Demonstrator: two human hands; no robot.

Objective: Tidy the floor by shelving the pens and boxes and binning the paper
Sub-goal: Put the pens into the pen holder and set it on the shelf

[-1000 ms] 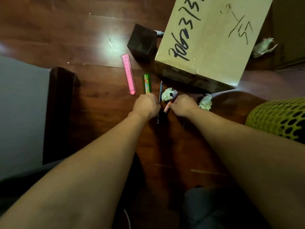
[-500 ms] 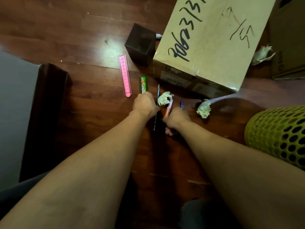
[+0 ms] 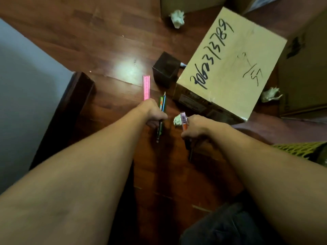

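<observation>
My left hand (image 3: 153, 113) is closed around a dark pencil (image 3: 160, 121) together with a green ruler (image 3: 161, 103), both lifted off the wooden floor. My right hand (image 3: 193, 127) grips an orange and pink pen (image 3: 183, 121). A crumpled paper ball (image 3: 177, 120) lies on the floor between my hands. A pink ruler (image 3: 146, 87) lies just beyond my left hand. Other paper balls sit at the top (image 3: 177, 18) and at the right (image 3: 270, 97). A large cardboard box (image 3: 230, 68) with black writing stands ahead on the right.
A small dark cube box (image 3: 165, 68) stands beside the cardboard box. A green mesh bin (image 3: 300, 150) is at the right edge. A dark wooden furniture edge (image 3: 70, 106) and grey wall lie at the left. More cardboard (image 3: 304, 76) stands at the far right.
My left hand has picked up the pencil and green ruler. My right hand has lifted the orange pen. The view has tilted up, showing more floor and another paper ball.
</observation>
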